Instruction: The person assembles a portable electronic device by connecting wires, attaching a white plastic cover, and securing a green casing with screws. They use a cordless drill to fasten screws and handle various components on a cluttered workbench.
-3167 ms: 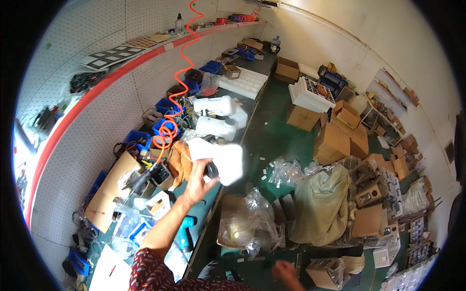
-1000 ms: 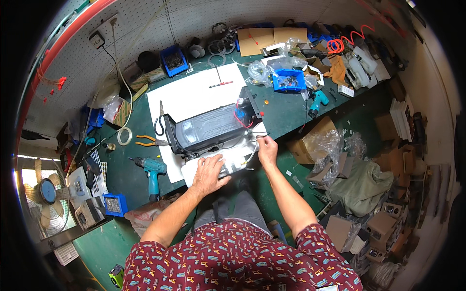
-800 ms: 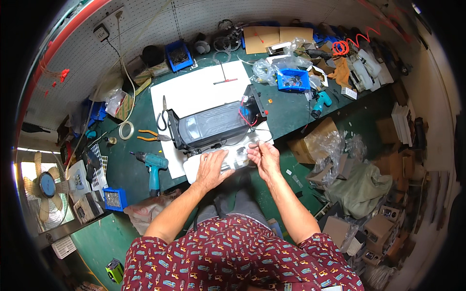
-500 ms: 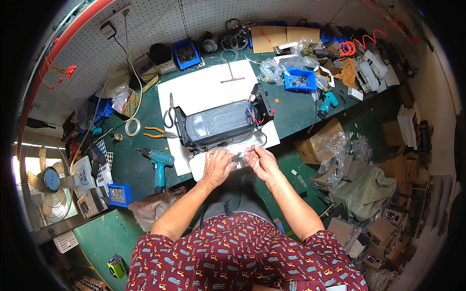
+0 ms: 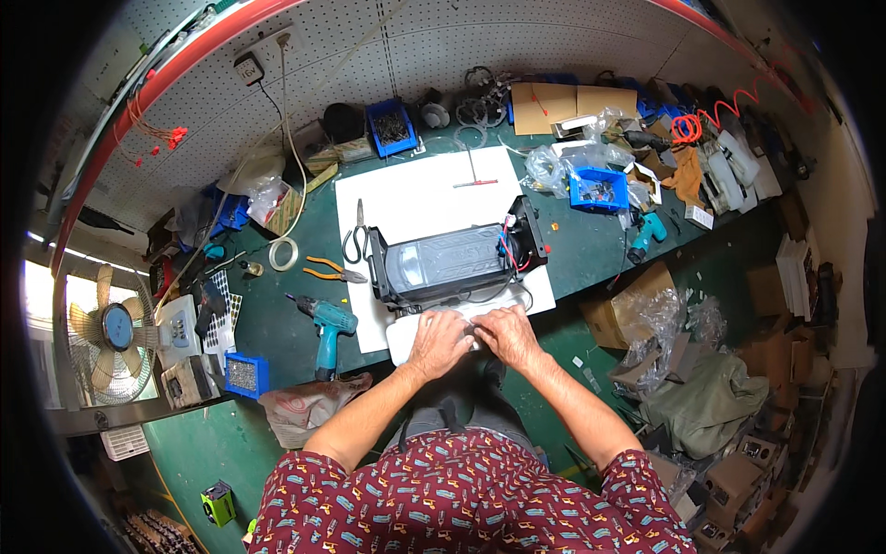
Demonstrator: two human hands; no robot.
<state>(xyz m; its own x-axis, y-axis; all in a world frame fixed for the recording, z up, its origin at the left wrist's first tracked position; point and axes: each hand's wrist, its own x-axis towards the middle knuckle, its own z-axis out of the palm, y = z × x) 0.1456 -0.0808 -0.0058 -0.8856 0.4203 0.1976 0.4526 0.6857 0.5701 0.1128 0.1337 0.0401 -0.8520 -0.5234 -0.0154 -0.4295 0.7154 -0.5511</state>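
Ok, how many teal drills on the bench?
2. Left drill: beside the white sheet's left edge, below the pliers. Right drill: lower right of a blue bin. Clutter may hide more.

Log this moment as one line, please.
left hand: on white piece | right hand: close beside left hand | black case: on white sheet, beyond both hands

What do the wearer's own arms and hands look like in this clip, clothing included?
The left hand and right hand are bare, without gloves. The forearms are uncovered below short maroon sleeves, which match the shirt and carry its small light-blue and yellow-orange print. No watch or bracelet shows; any rings cannot be made out.
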